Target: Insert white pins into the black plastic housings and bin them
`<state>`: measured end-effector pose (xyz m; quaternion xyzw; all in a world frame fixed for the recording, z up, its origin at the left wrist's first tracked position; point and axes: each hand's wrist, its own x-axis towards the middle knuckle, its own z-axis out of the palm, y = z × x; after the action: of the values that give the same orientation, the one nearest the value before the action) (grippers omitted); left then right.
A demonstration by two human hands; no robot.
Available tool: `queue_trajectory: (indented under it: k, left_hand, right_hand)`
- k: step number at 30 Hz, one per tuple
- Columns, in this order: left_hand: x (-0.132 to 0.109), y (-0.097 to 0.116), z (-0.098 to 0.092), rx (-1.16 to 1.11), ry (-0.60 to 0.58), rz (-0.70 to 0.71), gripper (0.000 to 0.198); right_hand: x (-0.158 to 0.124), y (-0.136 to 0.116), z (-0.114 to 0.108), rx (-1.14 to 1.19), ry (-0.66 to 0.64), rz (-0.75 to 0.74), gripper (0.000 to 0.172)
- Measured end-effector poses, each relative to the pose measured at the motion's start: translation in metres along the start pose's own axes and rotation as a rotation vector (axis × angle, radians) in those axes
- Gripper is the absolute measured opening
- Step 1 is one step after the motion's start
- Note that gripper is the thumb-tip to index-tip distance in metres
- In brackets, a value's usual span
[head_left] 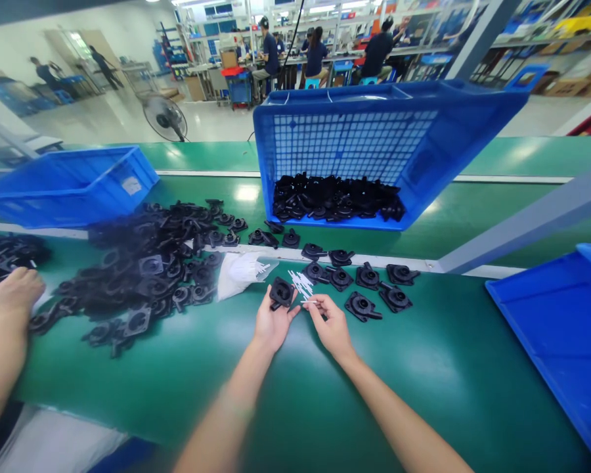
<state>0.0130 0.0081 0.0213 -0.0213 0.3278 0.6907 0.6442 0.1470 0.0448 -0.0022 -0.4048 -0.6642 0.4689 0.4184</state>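
Bare forearms are lying out from the bottom edge of the head view across the green matted workbench (423, 381). The left hand (272, 322) is gripping a black plastic part with a round hub (281, 292), its fingers closed around the lower edge and the thumb pressing on the near side. Just to the right of it, the right hand (331, 325) is pinching a thin white stick (309, 302) between thumb and forefinger, the tip pointing at the held part.

Just beyond both sets of fingertips, a small scatter of loose white sticks (300, 282) is lying on the mat. A crumpled white plastic bag (239, 272) is sitting beyond and to the left of the left fingers. Beyond and to the right of the right fingers, a loose row of matching black parts (369, 276) is lying flat.

Well to the left of the left hand, a big heap of black parts (148, 269) is spreading over the bench, and another person's hand (14, 292) is resting at its far-left edge. Far beyond the fingertips, a blue plastic lattice crate (354, 131) is standing tipped on its side, with more black parts (335, 197) lying inside. A blue tray (561, 328) is sitting well off to the right.
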Motion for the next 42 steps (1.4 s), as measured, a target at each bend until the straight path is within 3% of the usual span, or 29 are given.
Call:
queue_trajectory:
  k: [11,20,25,32,42]
  left_hand:
    - [-0.007,0.001,-0.011,0.211,0.090,0.025,0.035]
    - [-0.012,0.005,-0.008,0.202,0.105,-0.045,0.038]
    - [-0.011,0.005,-0.009,0.190,0.126,-0.031,0.037]
    - [-0.010,0.006,-0.010,0.189,0.127,-0.032,0.036]
    - [-0.010,0.003,-0.010,0.245,0.139,-0.001,0.036]
  right_hand:
    - [-0.002,0.002,-0.003,0.265,-0.006,0.098,0.023]
    - [-0.013,-0.004,-0.003,-0.104,-0.181,-0.025,0.012]
    - [-0.012,-0.003,-0.003,-0.367,-0.132,-0.127,0.015]
    - [-0.009,-0.004,-0.005,-0.246,-0.103,-0.126,0.014]
    - [-0.004,-0.003,-0.005,0.087,-0.030,0.015,0.016]
